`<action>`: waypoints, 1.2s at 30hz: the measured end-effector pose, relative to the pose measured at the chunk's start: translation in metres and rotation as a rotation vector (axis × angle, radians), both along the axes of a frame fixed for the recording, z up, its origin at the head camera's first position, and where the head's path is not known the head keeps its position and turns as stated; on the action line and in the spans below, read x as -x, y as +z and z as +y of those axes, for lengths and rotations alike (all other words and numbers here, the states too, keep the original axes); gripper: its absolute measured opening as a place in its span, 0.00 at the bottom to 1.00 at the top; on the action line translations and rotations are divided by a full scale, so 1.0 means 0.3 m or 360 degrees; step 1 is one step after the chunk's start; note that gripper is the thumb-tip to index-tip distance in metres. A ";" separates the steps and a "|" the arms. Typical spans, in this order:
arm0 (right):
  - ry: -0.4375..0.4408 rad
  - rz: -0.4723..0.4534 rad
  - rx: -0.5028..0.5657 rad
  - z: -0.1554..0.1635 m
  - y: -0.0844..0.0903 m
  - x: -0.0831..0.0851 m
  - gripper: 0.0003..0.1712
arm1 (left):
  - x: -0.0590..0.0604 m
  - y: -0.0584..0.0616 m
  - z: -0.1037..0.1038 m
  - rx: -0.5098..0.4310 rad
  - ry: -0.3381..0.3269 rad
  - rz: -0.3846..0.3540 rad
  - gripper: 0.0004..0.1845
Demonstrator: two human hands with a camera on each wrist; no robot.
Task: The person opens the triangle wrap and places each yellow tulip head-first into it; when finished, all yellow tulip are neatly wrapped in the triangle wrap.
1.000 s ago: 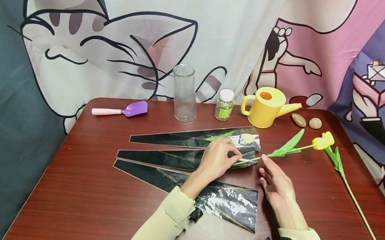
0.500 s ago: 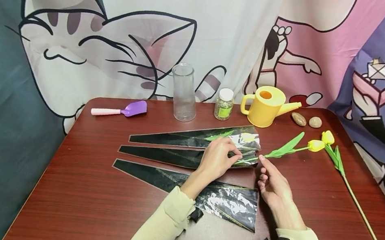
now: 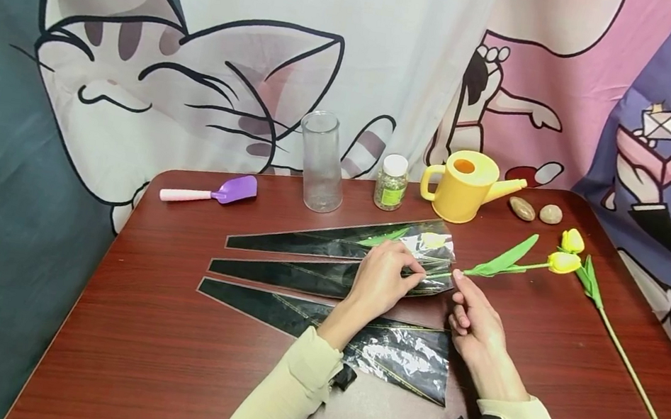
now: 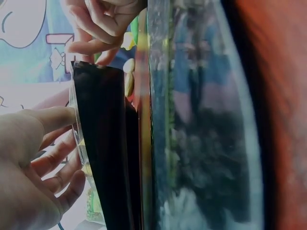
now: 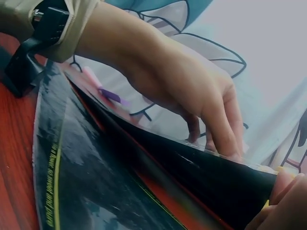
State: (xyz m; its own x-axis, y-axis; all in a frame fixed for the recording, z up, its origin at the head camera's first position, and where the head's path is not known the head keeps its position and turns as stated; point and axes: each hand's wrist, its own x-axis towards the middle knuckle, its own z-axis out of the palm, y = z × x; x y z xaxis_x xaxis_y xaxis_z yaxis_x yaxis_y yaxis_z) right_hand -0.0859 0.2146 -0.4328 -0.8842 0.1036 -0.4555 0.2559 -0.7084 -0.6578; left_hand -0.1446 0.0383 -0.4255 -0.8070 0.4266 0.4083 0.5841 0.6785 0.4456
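Note:
My left hand [image 3: 383, 273] bends over the middle black flower sleeve [image 3: 281, 273], thumb and fingers pinching its wide end. A yellow artificial tulip [image 3: 563, 263] has its stem partly inside that sleeve; leaf and bloom stick out to the right. At the sleeve's mouth my right hand [image 3: 482, 323] grips the stem between thumb and fingertips, its other fingers curled. In the left wrist view, fingers of the left hand [image 4: 43, 158] lie along the sleeve's side [image 4: 103, 139]. The right wrist view shows the left hand [image 5: 192, 96] reaching down to the raised sleeve edge.
Another sleeve [image 3: 286, 237] with a tulip inside lies behind; a flat sleeve [image 3: 399, 354] lies in front. A second loose tulip [image 3: 623, 339] is at right. Along the back stand a shovel [image 3: 235, 190], glass vase [image 3: 322, 165], jar [image 3: 391, 185], watering can [image 3: 464, 188] and two stones [image 3: 522, 208].
The tulip has shifted slightly right and nearer to me, its bloom now overlapping the loose tulip. The middle sleeve and my left hand have slid a little right.

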 end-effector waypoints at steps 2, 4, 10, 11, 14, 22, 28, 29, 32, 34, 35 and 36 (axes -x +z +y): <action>0.0009 -0.0008 -0.0021 -0.007 -0.002 -0.001 0.07 | 0.000 -0.001 0.001 0.0004 0.0008 0.0005 0.03; 0.0017 -0.0007 -0.0039 -0.012 -0.003 -0.002 0.06 | 0.001 -0.003 0.001 0.0004 0.0013 0.0016 0.03; 0.0049 -0.0003 -0.0058 -0.013 -0.001 -0.006 0.09 | 0.001 -0.005 0.000 0.0003 0.0018 0.0035 0.02; 0.0054 -0.0015 -0.0053 -0.012 0.000 -0.007 0.10 | 0.002 -0.005 0.001 0.0001 0.0015 0.0036 0.02; 0.0072 -0.0073 -0.0040 -0.006 0.003 -0.008 0.14 | 0.003 -0.006 0.001 0.0001 0.0010 0.0033 0.02; 0.0123 -0.0190 -0.0041 0.002 0.003 -0.012 0.14 | 0.003 -0.011 0.000 0.0025 0.0017 0.0011 0.03; 0.0115 -0.0185 -0.0053 0.007 -0.001 -0.020 0.09 | 0.002 -0.014 -0.002 0.0013 0.0001 0.0011 0.02; 0.0112 -0.0182 -0.0069 0.010 0.000 -0.022 0.09 | 0.002 -0.013 -0.002 0.0013 -0.0001 0.0008 0.02; 0.0112 -0.0146 -0.0126 0.035 0.017 -0.031 0.09 | 0.002 -0.011 -0.002 0.0011 -0.0009 0.0003 0.03; 0.0096 -0.0092 -0.0172 0.066 0.037 -0.031 0.09 | 0.001 -0.010 -0.002 0.0010 -0.0012 0.0002 0.03; 0.0091 -0.0047 -0.0200 0.087 0.049 -0.027 0.07 | 0.001 -0.009 -0.002 0.0007 -0.0014 0.0000 0.03; 0.0083 0.0006 -0.0247 0.110 0.060 -0.020 0.06 | 0.001 -0.008 -0.002 0.0006 -0.0015 0.0000 0.02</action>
State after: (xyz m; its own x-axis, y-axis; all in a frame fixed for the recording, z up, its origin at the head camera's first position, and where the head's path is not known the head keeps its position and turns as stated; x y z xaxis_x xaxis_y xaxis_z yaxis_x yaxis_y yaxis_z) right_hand -0.0799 0.2475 -0.4147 -0.8918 0.1264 -0.4343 0.2871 -0.5839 -0.7594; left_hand -0.1448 0.0378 -0.4280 -0.8029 0.4359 0.4067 0.5906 0.6743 0.4433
